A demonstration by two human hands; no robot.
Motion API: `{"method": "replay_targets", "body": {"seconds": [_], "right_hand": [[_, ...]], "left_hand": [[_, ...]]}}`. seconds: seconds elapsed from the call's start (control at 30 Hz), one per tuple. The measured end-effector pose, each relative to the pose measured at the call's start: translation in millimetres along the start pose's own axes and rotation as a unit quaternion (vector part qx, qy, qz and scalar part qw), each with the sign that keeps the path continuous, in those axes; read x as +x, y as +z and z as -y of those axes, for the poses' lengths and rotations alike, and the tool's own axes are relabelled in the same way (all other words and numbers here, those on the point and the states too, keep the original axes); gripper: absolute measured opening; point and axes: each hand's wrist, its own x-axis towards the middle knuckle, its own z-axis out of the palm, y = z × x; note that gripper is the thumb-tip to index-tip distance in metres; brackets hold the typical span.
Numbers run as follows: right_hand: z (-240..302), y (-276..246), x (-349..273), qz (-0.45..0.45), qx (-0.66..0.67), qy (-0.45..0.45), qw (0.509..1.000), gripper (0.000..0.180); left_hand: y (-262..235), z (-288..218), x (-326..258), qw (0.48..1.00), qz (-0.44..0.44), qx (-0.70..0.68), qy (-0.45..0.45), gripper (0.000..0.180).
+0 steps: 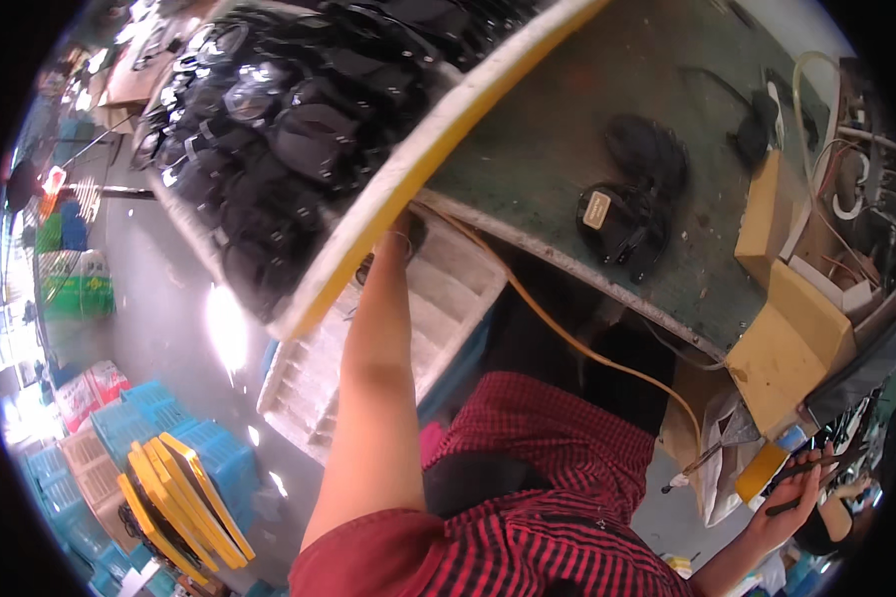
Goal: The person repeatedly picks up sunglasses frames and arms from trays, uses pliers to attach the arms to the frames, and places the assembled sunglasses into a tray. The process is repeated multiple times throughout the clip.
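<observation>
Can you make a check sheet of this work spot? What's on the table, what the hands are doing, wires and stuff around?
Surface: green worktable, worn and stained.
Job's things: yellow-edged tray full of black parts, tilted up; left hand under its edge, mostly hidden.
Clutter: black parts on the table, one with a tan label; yellow boxes at the table's right end.
Hands: right hand holds thin dark tools.
Cables: orange cable along the table's front edge; wires far right.
Surroundings: blue crates, stacked yellow trays, white crate under the table.
</observation>
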Motion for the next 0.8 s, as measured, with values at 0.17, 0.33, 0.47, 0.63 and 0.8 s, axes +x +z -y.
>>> {"method": "replay_targets", "body": {"seconds": [0.17, 0.33, 0.47, 0.63, 0.8], "right_hand": [[-6, 5, -5, -0.097, 0.018, 0.022, 0.995, 0.049], [-6, 18, -4, -0.092, -0.008, 0.015, 0.996, 0.051], [3, 12, 0, -0.010, -0.036, -0.027, 0.999, 0.050], [10, 10, -11, -0.012, -0.032, -0.046, 0.998, 0.048], [5, -1, -26, -0.065, -0.015, -0.031, 0.997, 0.047]], "left_hand": [[39, 14, 16, 0.995, 0.005, -0.078, 0.056, 0.073], [46, 43, -3, 0.979, 0.024, -0.030, 0.199, 0.071], [74, 50, -21, 0.979, -0.016, -0.044, 0.199, 0.054], [61, 56, -43, 0.969, -0.045, -0.067, 0.232, 0.042], [55, 95, -28, 0.908, -0.308, -0.214, 0.186, 0.034]]}}
